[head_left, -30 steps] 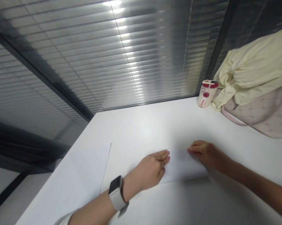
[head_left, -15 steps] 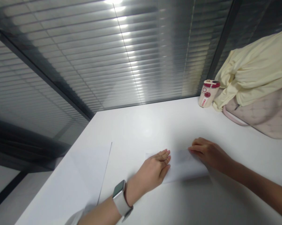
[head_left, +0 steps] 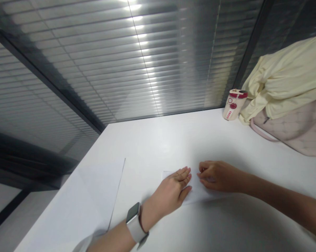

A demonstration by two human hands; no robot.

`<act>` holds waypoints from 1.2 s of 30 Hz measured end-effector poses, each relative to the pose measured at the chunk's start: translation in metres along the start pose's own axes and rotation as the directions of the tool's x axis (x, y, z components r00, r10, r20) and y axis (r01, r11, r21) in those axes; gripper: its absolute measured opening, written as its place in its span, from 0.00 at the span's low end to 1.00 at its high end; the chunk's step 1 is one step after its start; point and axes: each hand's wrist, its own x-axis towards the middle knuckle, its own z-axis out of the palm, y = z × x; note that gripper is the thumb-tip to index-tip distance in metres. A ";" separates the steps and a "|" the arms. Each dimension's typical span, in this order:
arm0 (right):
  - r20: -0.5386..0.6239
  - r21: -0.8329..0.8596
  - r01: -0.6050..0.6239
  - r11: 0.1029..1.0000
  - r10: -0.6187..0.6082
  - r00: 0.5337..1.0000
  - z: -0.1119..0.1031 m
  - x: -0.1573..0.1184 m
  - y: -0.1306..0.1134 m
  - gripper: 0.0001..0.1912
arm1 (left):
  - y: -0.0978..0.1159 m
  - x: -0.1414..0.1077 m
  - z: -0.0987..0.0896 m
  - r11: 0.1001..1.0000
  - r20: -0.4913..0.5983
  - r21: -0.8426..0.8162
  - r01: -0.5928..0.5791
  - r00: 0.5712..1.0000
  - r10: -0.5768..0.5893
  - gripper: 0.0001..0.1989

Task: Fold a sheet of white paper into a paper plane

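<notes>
Glass partition (head_left: 126,59) with slatted blinds behind it formed the backdrop in your head-worn view, the only view on record, and a white table (head_left: 152,147) ran out from its foot. At the far right of that table, a white-and-red tumbler (head_left: 234,104) stood upright with lettering on its side. Just beside it, a pale yellow garment (head_left: 279,75) lay bunched over a quilted pink handbag (head_left: 292,134). Nearer to you, a large paper sheet (head_left: 95,196) lay flat at the left of the table, its right edge running past your left forearm. A small white paper sheet (head_left: 197,187) lay flat on the table in front of you, directly under both hands. Your left hand (head_left: 171,190) rested palm down with fingers spread, covering the sheet's left part, and was not clamped on anything. A smartwatch (head_left: 134,222) on a white band sat on that wrist, with a white sleeve (head_left: 86,243) showing behind it. Your right hand (head_left: 218,176) was curled, its fingers (head_left: 205,175) on the sheet; I cannot tell whether they gripped it. Your hands were apart, with only a narrow gap between them.
</notes>
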 end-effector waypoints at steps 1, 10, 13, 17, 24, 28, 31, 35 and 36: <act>-0.011 -0.011 -0.058 0.998 0.058 0.998 0.003 0.003 -0.005 0.10 | 0.000 0.000 0.000 1.000 0.001 -0.003 -0.002 1.000 0.002 0.19; 0.017 0.017 -0.198 0.980 0.198 0.980 0.016 0.014 -0.012 0.16 | -0.002 -0.003 0.001 0.999 -0.016 -0.048 -0.021 1.000 0.020 0.21; 0.019 0.021 -0.192 0.981 0.192 0.981 0.019 0.010 -0.014 0.19 | -0.001 -0.004 0.000 0.999 0.007 -0.051 -0.011 1.000 0.011 0.24; -0.034 0.009 -0.155 0.988 0.155 0.987 0.028 0.002 -0.014 0.20 | 0.000 -0.005 -0.001 0.999 0.024 -0.051 0.000 1.000 0.002 0.24; -0.083 -0.020 -0.097 0.995 0.095 0.992 0.040 -0.010 -0.011 0.21 | -0.002 -0.006 0.001 0.998 0.020 -0.047 -0.033 0.999 0.034 0.22; -0.099 -0.014 -0.125 0.992 0.123 0.987 0.039 -0.012 -0.013 0.18 | -0.003 -0.008 0.000 0.998 0.018 -0.043 -0.041 0.999 0.042 0.25; -0.097 0.005 -0.137 0.991 0.137 0.986 0.038 -0.012 -0.014 0.18 | -0.003 -0.009 -0.003 0.998 0.042 -0.043 -0.047 0.998 0.048 0.26; -0.085 0.006 -0.111 0.994 0.111 0.990 0.037 -0.012 -0.010 0.22 | -0.003 -0.008 -0.007 0.998 0.079 -0.039 -0.052 0.995 0.055 0.28; -0.086 -0.003 -0.100 0.995 0.099 0.991 0.036 -0.012 -0.010 0.23 | -0.002 -0.008 -0.007 0.998 0.083 -0.037 -0.053 0.995 0.056 0.28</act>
